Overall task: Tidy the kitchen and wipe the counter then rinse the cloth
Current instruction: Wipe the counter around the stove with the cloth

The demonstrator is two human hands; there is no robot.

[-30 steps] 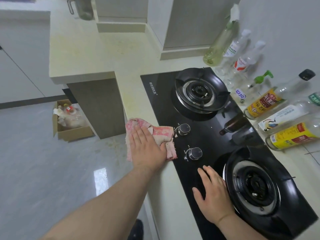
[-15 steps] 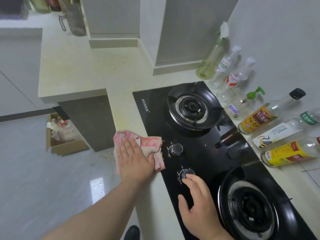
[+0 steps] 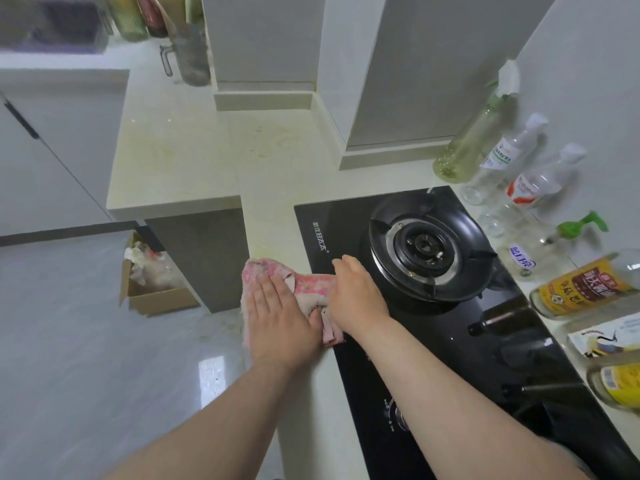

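A pink cloth (image 3: 313, 284) lies bunched on the cream counter (image 3: 207, 161), at the front left edge of the black glass hob (image 3: 450, 334). My left hand (image 3: 277, 317) presses flat on the cloth's left part with straight fingers. My right hand (image 3: 356, 294) has come over the hob's left edge and lies on the cloth's right part with its fingers bent down. Whether these fingers pinch the cloth is hidden by the back of the hand. The cloth hangs a little over the counter's front edge.
The far burner (image 3: 427, 247) sits just right of my right hand. Several bottles (image 3: 585, 285) stand and lie along the right wall. A clear jug (image 3: 190, 51) is at the counter's back. On the floor at left stands a cardboard box (image 3: 152, 285) of rubbish.
My right hand has left the hob's near knob and moved forward and left onto the cloth. My left hand stays pressed on the cloth. The view has shifted forward along the counter.
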